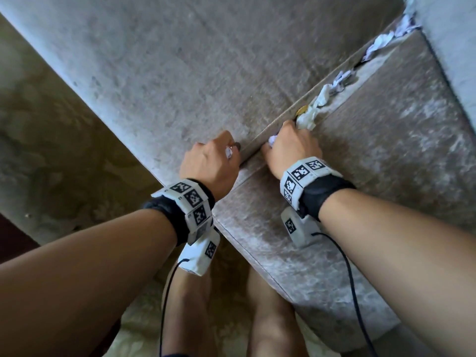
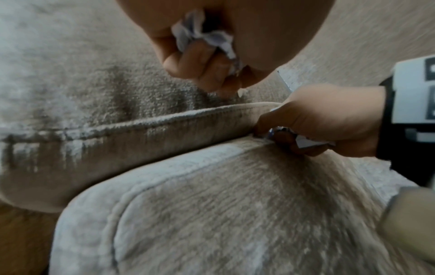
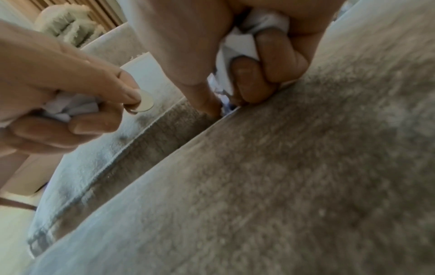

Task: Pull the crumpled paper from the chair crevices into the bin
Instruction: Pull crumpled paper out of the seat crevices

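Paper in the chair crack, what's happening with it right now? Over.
Left hand grips a paper wad. Right hand grips another, fingertips in the crevice. More crumpled paper wedged farther along. No bin in view.

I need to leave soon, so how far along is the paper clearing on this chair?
Partway, at best. Both the left hand and right hand grip crumpled paper at the crevice. More paper scraps are wedged farther along. No bin is in view, so nothing looks binned yet.

Chair (image 1: pixel 180 73): matt plush velvety cloth, corded seams. Crumpled paper (image 1: pixel 307 117): white, creased, matt.
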Action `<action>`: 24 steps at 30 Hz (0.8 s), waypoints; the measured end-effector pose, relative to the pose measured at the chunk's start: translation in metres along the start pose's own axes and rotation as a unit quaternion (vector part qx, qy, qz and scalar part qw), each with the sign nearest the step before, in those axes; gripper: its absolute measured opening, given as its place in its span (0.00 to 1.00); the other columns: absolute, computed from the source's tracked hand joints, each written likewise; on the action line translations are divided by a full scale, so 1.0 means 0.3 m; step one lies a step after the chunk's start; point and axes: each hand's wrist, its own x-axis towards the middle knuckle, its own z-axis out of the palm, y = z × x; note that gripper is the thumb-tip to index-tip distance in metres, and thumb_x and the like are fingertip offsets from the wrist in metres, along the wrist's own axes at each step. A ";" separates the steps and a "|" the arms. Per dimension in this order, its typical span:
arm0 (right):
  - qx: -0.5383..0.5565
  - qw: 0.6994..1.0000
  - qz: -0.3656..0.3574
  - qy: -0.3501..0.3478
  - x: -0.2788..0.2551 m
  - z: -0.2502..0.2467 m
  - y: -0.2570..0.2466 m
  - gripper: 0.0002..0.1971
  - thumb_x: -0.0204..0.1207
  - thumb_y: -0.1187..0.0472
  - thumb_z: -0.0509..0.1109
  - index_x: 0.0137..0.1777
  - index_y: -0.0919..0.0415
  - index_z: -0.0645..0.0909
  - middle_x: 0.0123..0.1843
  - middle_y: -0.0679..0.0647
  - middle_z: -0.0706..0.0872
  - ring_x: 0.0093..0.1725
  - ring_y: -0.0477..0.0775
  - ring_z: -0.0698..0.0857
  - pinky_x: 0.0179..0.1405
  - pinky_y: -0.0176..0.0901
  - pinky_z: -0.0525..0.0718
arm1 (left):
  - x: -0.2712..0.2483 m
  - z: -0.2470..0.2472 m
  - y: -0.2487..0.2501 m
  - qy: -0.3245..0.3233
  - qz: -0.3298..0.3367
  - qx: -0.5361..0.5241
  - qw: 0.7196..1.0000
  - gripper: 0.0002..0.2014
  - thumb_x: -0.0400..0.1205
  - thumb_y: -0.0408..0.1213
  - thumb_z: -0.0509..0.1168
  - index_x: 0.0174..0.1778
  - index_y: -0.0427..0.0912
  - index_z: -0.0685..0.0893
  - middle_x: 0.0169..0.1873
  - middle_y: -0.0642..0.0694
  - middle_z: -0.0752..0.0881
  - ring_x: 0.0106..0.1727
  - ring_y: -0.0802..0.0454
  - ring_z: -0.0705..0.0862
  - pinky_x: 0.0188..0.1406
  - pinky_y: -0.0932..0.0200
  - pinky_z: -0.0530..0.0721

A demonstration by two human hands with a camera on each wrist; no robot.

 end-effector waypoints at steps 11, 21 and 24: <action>0.020 0.993 -0.062 -0.100 -0.071 -0.005 0.012 0.17 0.78 0.49 0.66 0.37 0.62 0.78 0.50 0.69 0.86 0.51 0.69 0.85 0.41 0.46 0.74 | 0.000 -0.080 0.027 -0.001 0.015 0.007 1.000 0.11 0.85 0.49 0.58 0.48 0.49 0.82 0.29 0.45 0.81 0.33 0.39 0.79 0.33 0.56 0.74; 0.055 0.997 -0.040 -0.049 -0.150 -0.323 -0.016 0.18 0.79 0.55 0.60 0.29 0.62 0.69 0.31 0.59 0.75 0.36 0.63 0.76 0.34 0.43 0.69 | 0.030 -0.320 0.190 0.002 0.074 0.046 0.996 0.11 0.85 0.51 0.56 0.48 0.51 0.80 0.39 0.39 0.87 0.39 0.35 0.82 0.38 0.51 0.80; 0.055 0.996 -0.073 -0.004 -0.213 -0.464 -0.063 0.15 0.78 0.55 0.59 0.34 0.63 0.73 0.35 0.62 0.76 0.38 0.63 0.75 0.37 0.45 0.72 | -0.018 -0.449 0.249 0.020 0.077 0.056 0.995 0.11 0.84 0.53 0.56 0.48 0.52 0.80 0.40 0.39 0.87 0.39 0.35 0.82 0.38 0.51 0.80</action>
